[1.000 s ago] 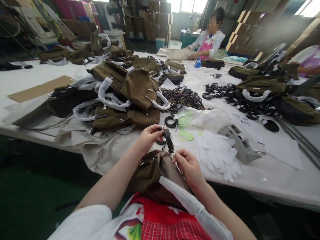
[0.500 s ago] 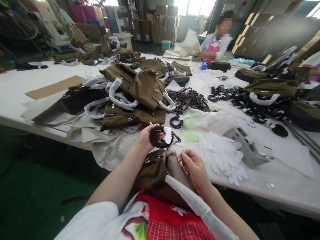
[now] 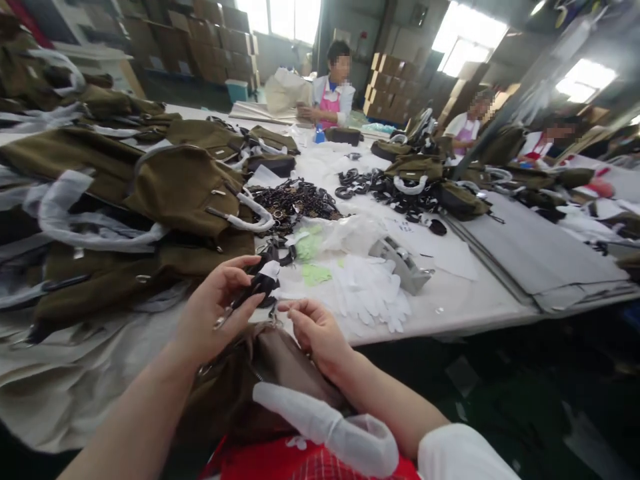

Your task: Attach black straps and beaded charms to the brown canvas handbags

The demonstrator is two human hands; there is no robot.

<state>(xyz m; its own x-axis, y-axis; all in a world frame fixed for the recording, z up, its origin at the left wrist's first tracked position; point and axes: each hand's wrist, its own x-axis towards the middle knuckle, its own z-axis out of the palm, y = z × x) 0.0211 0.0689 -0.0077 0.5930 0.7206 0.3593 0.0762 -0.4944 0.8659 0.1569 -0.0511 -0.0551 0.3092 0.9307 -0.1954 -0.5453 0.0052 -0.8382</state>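
Note:
My left hand (image 3: 217,307) grips a coiled black strap (image 3: 261,285) with a white wrap around it, above the bag. An olive-brown bag (image 3: 285,357) rests against my lap, its grey-brown side facing up. Its handle (image 3: 320,423), wrapped in white material, lies over the red apron. At the bag's upper edge, a small metal clasp (image 3: 273,316) shows between my hands. My right hand (image 3: 317,330) is closed in a pinch beside that clasp; what its fingertips hold is too small to make out.
Olive bags (image 3: 180,193) with wrapped handles are piled to the left. Beyond my hands lie a heap of dark chains (image 3: 295,203), green scraps (image 3: 316,274), white glove-shaped pieces (image 3: 360,293) and a grey device (image 3: 400,263). A person (image 3: 330,97) works across the table; others are farther right.
The view has swung right, bringing more people into sight. The coiled strap has turned from face-on to edge-on in my left hand, and my hands are closer together.

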